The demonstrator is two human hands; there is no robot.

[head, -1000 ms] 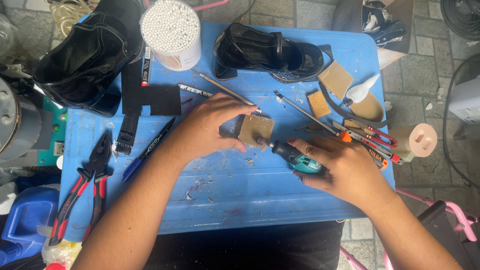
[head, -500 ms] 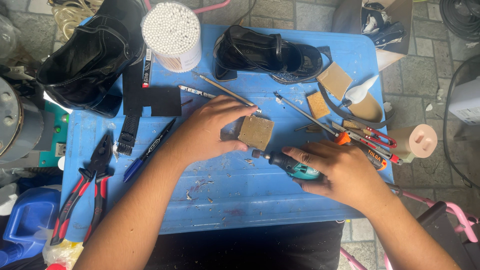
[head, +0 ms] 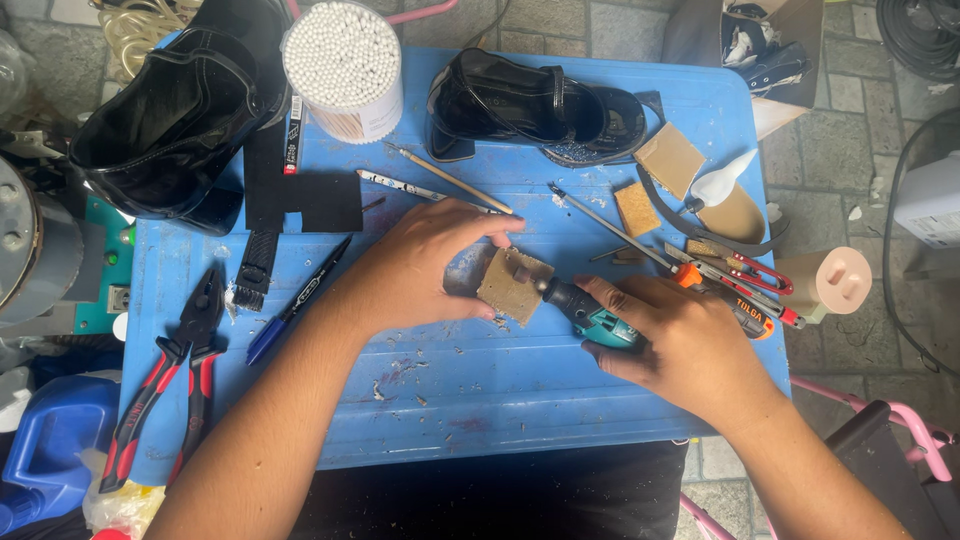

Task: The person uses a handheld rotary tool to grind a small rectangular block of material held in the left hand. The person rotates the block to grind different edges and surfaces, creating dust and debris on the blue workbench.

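1. Your left hand (head: 420, 265) has shifted since a second ago: the fingers now curl over the far edge of the tan leather piece (head: 514, 285) and the thumb pins its near side, so it is pinched flat against the blue table (head: 480, 400) instead of just lying under your palm.
2. Your right hand (head: 690, 345) is wrapped tight around the teal rotary tool (head: 592, 312), and the tool has slid leftward; its tip now meets the right edge of the leather piece, where earlier it sat a little apart.
3. I judge this as the grinding contact just beginning, with the piece steadied for it.
4. The rotary tool's long axis runs from lower right to upper left, tip pointing up-left into the piece.
5. The leather piece lies near the table's middle, tilted like a diamond, 1 corner toward the tool.
6. Nearby: the black shoe (head: 540, 105) beyond it, the red-handled pliers (head: 165, 385) well to the left, the blue pen (head: 295, 300) beside your left wrist.
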